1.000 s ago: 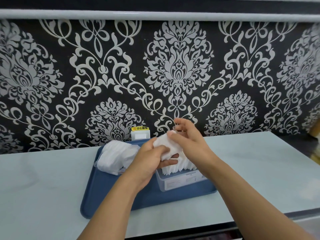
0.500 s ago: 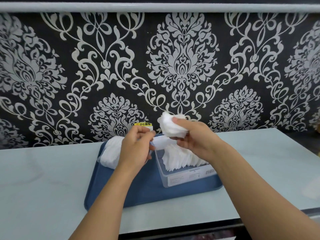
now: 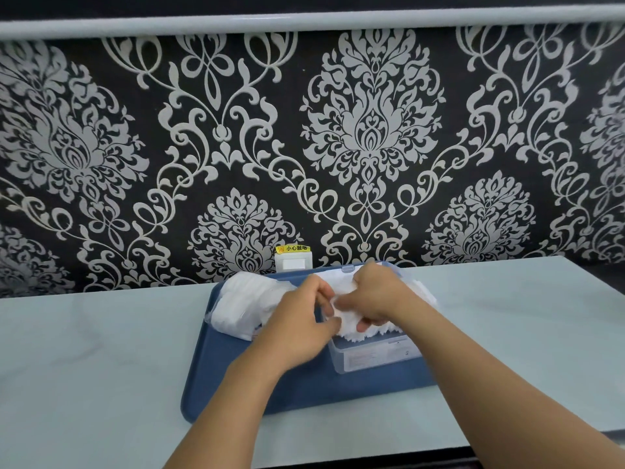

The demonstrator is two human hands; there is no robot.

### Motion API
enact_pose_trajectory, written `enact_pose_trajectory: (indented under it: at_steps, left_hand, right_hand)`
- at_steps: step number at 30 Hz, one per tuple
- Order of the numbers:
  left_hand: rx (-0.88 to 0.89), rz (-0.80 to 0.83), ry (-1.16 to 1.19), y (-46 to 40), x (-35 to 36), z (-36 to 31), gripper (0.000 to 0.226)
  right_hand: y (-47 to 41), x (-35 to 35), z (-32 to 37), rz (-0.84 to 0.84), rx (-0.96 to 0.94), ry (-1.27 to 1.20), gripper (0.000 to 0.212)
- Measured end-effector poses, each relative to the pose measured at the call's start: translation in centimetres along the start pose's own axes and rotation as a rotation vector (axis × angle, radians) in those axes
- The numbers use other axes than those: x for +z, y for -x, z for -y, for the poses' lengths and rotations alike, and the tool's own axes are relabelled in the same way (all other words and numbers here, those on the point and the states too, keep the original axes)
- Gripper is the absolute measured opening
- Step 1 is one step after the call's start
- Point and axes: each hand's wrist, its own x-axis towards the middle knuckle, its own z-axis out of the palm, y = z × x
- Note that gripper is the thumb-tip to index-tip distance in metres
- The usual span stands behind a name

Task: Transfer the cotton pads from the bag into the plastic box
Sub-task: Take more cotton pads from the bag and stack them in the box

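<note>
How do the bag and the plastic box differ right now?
The bag is soft, crinkled film, lumpy with white cotton pads; the plastic box is rigid, clear and straight-walled, with a label on its front. The bag lies at the left of the blue tray, untouched; the box sits at the right, with the left hand and right hand working pads into it. Both hold white pads and rest on the tray.
</note>
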Motion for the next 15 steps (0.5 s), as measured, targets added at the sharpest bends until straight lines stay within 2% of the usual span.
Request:
enact_pose_trajectory:
  at_steps: [2, 5, 7, 8, 11, 12, 13, 15]
  left_hand:
    - [0.032, 0.019, -0.139, 0.0, 0.2, -0.1, 0.027]
    - [0.042, 0.02, -0.223, 0.2, 0.6, -0.8, 0.024]
    - [0.024, 0.018, -0.233, 0.2, 0.9, -1.1, 0.029]
    - [0.015, 0.013, -0.239, 0.3, 1.0, -1.2, 0.032]
    - [0.005, 0.009, -0.258, 0.4, 1.1, -1.2, 0.043]
    - [-0.004, 0.019, -0.27, 0.4, 1.1, -1.2, 0.045]
    - [-0.015, 0.037, -0.28, 0.4, 1.1, -1.2, 0.044]
    - [-0.017, 0.064, -0.307, 0.5, 1.1, -1.4, 0.042]
  right_hand:
    - [-0.2, 0.5, -0.1, -0.075, -0.039, 0.184, 0.029]
    - [0.0, 1.9, 0.3, -0.287, -0.123, 0.476, 0.02]
    - [0.0, 2.5, 0.6, -0.315, -0.159, 0.509, 0.02]
    - [-0.2, 2.2, 0.6, -0.234, -0.147, 0.446, 0.024]
    - [0.0, -0.1, 0.1, 0.192, -0.06, 0.062, 0.026]
    - [0.5, -0.9, -0.2, 0.256, -0.066, -0.044, 0.027]
    - [1.1, -1.7, -0.5, 0.239, -0.096, -0.115, 0.025]
    - [2.2, -2.8, -0.9, 0.004, -0.2, -0.19, 0.011]
